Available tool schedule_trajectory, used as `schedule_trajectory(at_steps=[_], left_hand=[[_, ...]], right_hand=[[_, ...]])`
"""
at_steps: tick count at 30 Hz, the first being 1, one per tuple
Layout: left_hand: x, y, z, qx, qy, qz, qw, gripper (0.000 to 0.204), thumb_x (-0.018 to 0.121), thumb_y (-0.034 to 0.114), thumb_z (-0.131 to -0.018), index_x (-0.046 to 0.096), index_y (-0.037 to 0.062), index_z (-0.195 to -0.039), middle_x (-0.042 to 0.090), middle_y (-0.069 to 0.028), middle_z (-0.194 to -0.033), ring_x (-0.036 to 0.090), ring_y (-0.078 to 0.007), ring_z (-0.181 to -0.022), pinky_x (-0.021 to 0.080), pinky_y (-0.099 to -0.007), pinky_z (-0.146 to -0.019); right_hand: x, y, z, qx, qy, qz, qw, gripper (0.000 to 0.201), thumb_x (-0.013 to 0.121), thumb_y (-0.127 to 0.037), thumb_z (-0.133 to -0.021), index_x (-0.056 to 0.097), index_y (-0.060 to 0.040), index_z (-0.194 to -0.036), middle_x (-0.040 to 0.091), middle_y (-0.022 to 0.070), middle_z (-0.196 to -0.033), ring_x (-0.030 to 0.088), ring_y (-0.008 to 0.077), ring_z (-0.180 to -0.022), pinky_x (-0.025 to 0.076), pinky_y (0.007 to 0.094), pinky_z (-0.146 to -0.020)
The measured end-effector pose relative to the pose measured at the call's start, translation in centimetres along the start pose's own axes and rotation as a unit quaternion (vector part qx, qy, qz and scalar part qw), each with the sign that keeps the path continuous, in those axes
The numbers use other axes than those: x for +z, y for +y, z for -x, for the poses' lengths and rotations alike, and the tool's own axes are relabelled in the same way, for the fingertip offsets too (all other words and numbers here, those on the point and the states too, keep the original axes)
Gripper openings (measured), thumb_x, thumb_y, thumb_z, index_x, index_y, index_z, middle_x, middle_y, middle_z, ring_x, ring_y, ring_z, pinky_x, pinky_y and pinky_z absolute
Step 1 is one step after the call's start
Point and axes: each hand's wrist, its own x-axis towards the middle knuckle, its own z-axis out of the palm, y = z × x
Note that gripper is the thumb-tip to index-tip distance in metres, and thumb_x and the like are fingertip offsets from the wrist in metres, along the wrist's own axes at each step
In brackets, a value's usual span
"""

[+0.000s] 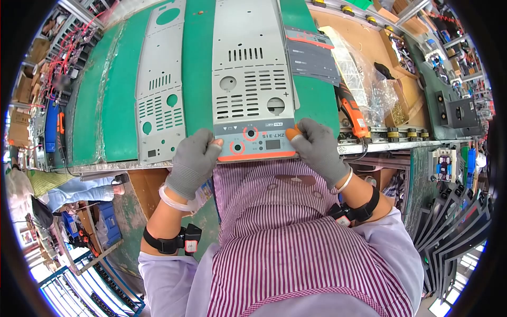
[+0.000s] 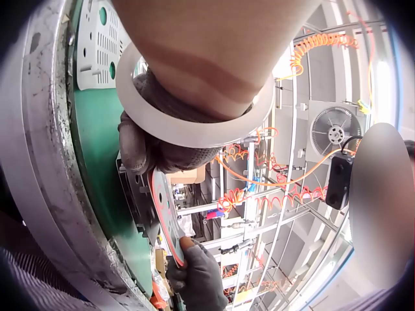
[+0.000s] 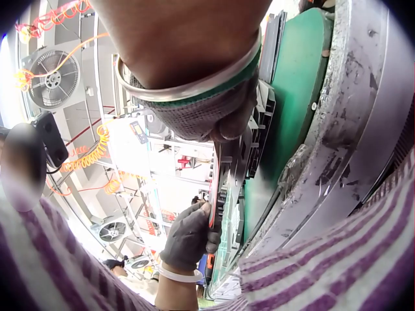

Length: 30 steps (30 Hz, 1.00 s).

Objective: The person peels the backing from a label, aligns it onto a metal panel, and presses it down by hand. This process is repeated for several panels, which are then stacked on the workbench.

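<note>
A dark grey label panel with an orange edge (image 1: 256, 140), marked ZK7-315, lies across the near end of a grey perforated metal sheet (image 1: 252, 42). The gloved left hand (image 1: 193, 162) pinches the panel's left end, thumb on top. At its right end the gloved right hand (image 1: 320, 151) pinches it, with bare thumb and fingertip skin showing. In the left wrist view the panel (image 2: 166, 214) stands tilted off the metal, between the left hand (image 2: 165, 133) and the right hand (image 2: 202, 275). The right wrist view shows the left hand (image 3: 188, 240) at the panel's far end.
Another perforated sheet (image 1: 161, 79) lies at the left on the green table (image 1: 113, 105). Right of the panel are stacked dark panels (image 1: 312, 61), an orange-and-black tool (image 1: 353, 112) and a clear plastic bag (image 1: 377, 95). The table's near edge runs under the forearms.
</note>
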Motion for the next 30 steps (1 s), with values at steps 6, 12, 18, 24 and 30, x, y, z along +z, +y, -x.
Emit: schedule_trajectory(at_steps=[6, 12, 18, 24, 30], left_hand=[[0.1, -0.1, 0.0, 0.004, 0.004, 0.0, 1.0, 0.023, 0.054, 0.019, -0.089, 0.053, 0.0, -0.076, 0.05, -0.0044, -0.048, 0.048, -0.0096, -0.04, 0.037, -0.0262, -0.04], [0.2, -0.2, 0.0, 0.01, 0.013, -0.013, 1.0, 0.024, 0.054, 0.02, -0.089, 0.053, 0.0001, -0.076, 0.05, -0.0047, -0.049, 0.048, -0.0096, -0.04, 0.037, -0.0265, -0.04], [0.3, 0.3, 0.1, 0.022, 0.034, -0.121, 0.992, 0.026, 0.058, 0.022, -0.087, 0.052, 0.0002, -0.075, 0.05, -0.0054, -0.052, 0.053, -0.0166, -0.046, 0.041, -0.0308, -0.044], [0.3, 3.6, 0.3, 0.128, 0.101, -0.316, 0.934, 0.041, 0.066, 0.033, -0.077, 0.052, 0.0044, -0.102, 0.057, -0.0144, -0.099, 0.057, -0.0307, -0.092, 0.046, -0.0404, -0.074], [5.9, 3.9, 0.1, 0.193, 0.128, -0.429, 0.873, 0.067, 0.06, 0.03, -0.077, 0.038, -0.0007, -0.132, 0.041, -0.0233, -0.133, 0.041, -0.0418, -0.121, 0.034, -0.0524, -0.098]], right_hand=[[-0.1, -0.1, 0.0, 0.018, -0.01, -0.005, 1.0, 0.024, 0.058, -0.028, -0.079, 0.057, -0.0042, -0.085, 0.059, 0.0135, -0.068, 0.059, 0.0301, -0.063, 0.046, 0.0395, -0.06], [-0.2, -0.3, 0.0, -0.011, 0.006, 0.002, 1.0, 0.023, 0.057, -0.025, -0.078, 0.057, -0.0024, -0.085, 0.061, 0.0155, -0.071, 0.061, 0.0311, -0.064, 0.047, 0.0398, -0.061], [-0.5, -0.6, 0.1, -0.087, 0.022, 0.126, 0.988, 0.028, 0.061, -0.03, -0.079, 0.058, -0.0023, -0.083, 0.057, 0.0152, -0.063, 0.059, 0.0303, -0.059, 0.045, 0.0396, -0.054], [-1.7, 0.7, -0.1, -0.199, 0.054, 0.169, 0.964, 0.032, 0.063, -0.033, -0.081, 0.059, -0.0017, -0.081, 0.054, 0.0113, -0.055, 0.055, 0.0242, -0.048, 0.043, 0.0348, -0.047], [-1.7, -0.6, 0.1, 0.073, -0.154, -0.242, 0.955, 0.026, 0.054, -0.023, -0.087, 0.057, 0.0021, -0.081, 0.053, 0.0036, -0.057, 0.05, 0.0074, -0.045, 0.04, 0.022, -0.04]])
